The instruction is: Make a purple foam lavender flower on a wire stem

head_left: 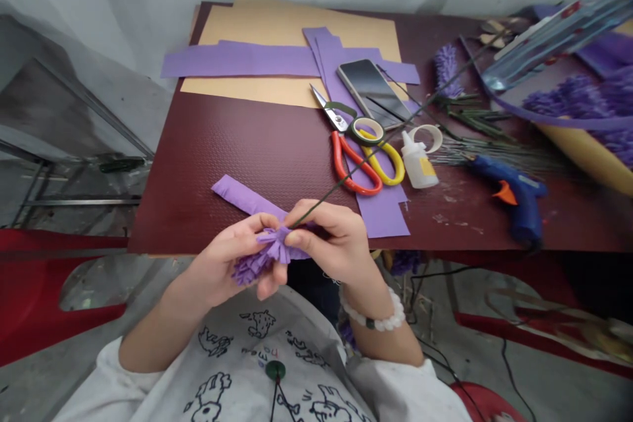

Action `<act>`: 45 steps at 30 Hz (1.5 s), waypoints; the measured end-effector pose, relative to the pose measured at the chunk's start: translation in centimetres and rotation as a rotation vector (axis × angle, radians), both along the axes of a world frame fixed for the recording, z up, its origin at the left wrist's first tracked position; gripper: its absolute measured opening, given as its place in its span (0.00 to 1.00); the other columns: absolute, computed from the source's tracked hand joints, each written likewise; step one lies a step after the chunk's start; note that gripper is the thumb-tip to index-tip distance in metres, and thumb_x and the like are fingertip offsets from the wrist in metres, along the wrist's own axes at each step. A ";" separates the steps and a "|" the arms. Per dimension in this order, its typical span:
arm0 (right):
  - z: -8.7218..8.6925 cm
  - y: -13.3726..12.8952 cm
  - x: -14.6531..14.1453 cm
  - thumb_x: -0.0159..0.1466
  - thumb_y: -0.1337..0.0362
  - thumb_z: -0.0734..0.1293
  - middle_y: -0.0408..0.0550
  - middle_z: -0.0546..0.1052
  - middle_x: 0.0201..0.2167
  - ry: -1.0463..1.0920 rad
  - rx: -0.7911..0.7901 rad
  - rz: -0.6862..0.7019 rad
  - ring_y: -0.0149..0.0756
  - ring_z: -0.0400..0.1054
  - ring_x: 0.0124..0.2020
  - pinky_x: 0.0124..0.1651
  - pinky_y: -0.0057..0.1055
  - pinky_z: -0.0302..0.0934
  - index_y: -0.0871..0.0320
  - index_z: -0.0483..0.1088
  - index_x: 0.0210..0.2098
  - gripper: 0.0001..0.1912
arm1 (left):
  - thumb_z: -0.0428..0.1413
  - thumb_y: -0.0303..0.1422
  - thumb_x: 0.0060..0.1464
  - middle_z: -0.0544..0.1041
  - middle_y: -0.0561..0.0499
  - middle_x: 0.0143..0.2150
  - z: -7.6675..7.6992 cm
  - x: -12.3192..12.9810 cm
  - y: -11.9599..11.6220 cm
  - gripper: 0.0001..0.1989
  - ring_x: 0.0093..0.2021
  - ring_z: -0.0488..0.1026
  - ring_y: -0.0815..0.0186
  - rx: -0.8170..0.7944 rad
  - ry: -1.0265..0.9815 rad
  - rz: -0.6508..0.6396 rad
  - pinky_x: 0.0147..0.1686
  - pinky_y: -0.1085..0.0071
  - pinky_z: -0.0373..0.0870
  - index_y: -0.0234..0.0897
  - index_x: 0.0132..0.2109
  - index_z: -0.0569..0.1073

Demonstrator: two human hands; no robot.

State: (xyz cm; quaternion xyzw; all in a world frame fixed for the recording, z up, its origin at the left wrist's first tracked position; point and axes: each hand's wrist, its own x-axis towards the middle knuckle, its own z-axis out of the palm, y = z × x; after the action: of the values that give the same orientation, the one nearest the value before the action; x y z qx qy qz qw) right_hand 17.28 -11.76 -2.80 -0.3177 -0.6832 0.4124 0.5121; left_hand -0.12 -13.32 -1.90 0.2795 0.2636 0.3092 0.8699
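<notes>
Over the table's front edge, my left hand [232, 254] is closed around a purple paper flower [254, 267] with fringed, curled petals. My right hand [329, 237] pinches the flower's base where a long thin dark green stem [336, 186] comes out; the stem slants up to the right across the table. From between the hands a purple paper strip [244, 195] sticks out to the upper left, partly hidden by the fingers. The lower part of the flower is partly covered by my left fingers.
Scissors [341, 128] with red and yellow handles lie near a tape roll [366, 130], a phone [373, 92] and a glue bottle [419, 163]. A blue glue gun [519, 194] lies at right. Purple strips [237, 60] rest on tan sheets [277, 23]; finished purple flowers [578, 102] are far right.
</notes>
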 end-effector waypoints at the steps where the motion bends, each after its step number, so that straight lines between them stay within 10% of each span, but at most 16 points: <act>1: 0.1 -0.1 0.0 0.60 0.65 0.70 0.44 0.77 0.27 0.000 -0.049 -0.026 0.26 0.68 0.25 0.28 0.24 0.62 0.59 0.74 0.30 0.04 | 0.55 0.42 0.55 0.76 0.50 0.24 0.0 -0.1 -0.2 0.14 0.19 0.69 0.70 0.085 0.071 0.046 0.20 0.75 0.65 0.37 0.42 0.65; 5: 0.1 -0.5 -0.5 0.59 0.61 0.70 0.44 0.76 0.23 0.023 -0.218 -0.136 0.27 0.68 0.23 0.24 0.24 0.62 0.59 0.72 0.25 0.09 | 0.65 0.37 0.45 0.78 0.48 0.42 0.2 -0.2 -1.3 0.22 0.39 0.76 0.65 0.688 0.635 0.470 0.40 0.70 0.72 0.41 0.48 0.71; 9: 0.1 -0.6 -0.4 0.59 0.61 0.71 0.44 0.77 0.24 -0.003 -0.231 -0.144 0.28 0.69 0.24 0.27 0.24 0.64 0.59 0.73 0.27 0.08 | 0.62 0.28 0.49 0.80 0.51 0.41 0.5 0.0 -1.7 0.12 0.41 0.76 0.65 1.039 1.001 0.551 0.46 0.68 0.72 0.43 0.42 0.77; 20: 1.6 0.1 1.5 0.61 0.68 0.69 0.46 0.79 0.33 -0.179 0.004 0.068 0.30 0.73 0.33 0.37 0.25 0.68 0.57 0.76 0.40 0.07 | 0.65 0.37 0.47 0.75 0.53 0.22 -0.1 -0.2 -0.9 0.12 0.17 0.68 0.73 0.238 0.292 0.278 0.18 0.77 0.65 0.33 0.35 0.76; 33: 1.1 0.6 1.1 0.62 0.63 0.69 0.46 0.78 0.29 -0.080 -0.037 0.134 0.28 0.71 0.28 0.30 0.24 0.65 0.60 0.74 0.32 0.06 | 0.61 0.41 0.52 0.74 0.52 0.24 -1.4 0.1 -0.4 0.14 0.12 0.61 0.78 -0.164 -0.158 -0.065 0.13 0.80 0.62 0.33 0.35 0.72; 36: 0.8 0.4 0.7 0.61 0.62 0.69 0.45 0.77 0.26 -0.081 -0.056 0.014 0.27 0.69 0.25 0.28 0.23 0.63 0.60 0.73 0.29 0.07 | 0.55 0.47 0.56 0.78 0.48 0.30 -1.1 0.1 -0.9 0.18 0.20 0.74 0.68 0.094 0.007 0.071 0.20 0.73 0.72 0.37 0.44 0.69; 40: 0.4 -0.2 -0.1 0.61 0.62 0.69 0.43 0.76 0.24 -0.125 -0.124 -0.102 0.26 0.68 0.23 0.26 0.23 0.63 0.59 0.72 0.28 0.08 | 0.68 0.35 0.41 0.77 0.48 0.45 -0.7 0.1 -1.7 0.26 0.42 0.77 0.62 0.762 0.664 0.580 0.45 0.66 0.74 0.43 0.49 0.70; 45: 0.6 -0.4 -0.1 0.61 0.62 0.69 0.45 0.77 0.28 -0.133 -0.103 -0.072 0.28 0.70 0.26 0.29 0.24 0.65 0.59 0.74 0.33 0.06 | 0.59 0.26 0.52 0.80 0.50 0.45 -0.3 -0.1 -1.9 0.15 0.45 0.77 0.61 1.110 1.039 0.521 0.51 0.65 0.72 0.45 0.46 0.77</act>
State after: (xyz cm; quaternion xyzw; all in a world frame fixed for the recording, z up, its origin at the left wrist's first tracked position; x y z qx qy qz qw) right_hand 17.18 -12.17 -2.24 -0.3946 -0.6817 0.4062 0.4632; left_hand -0.23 -15.24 -2.16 0.7090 0.4993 0.4187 0.2698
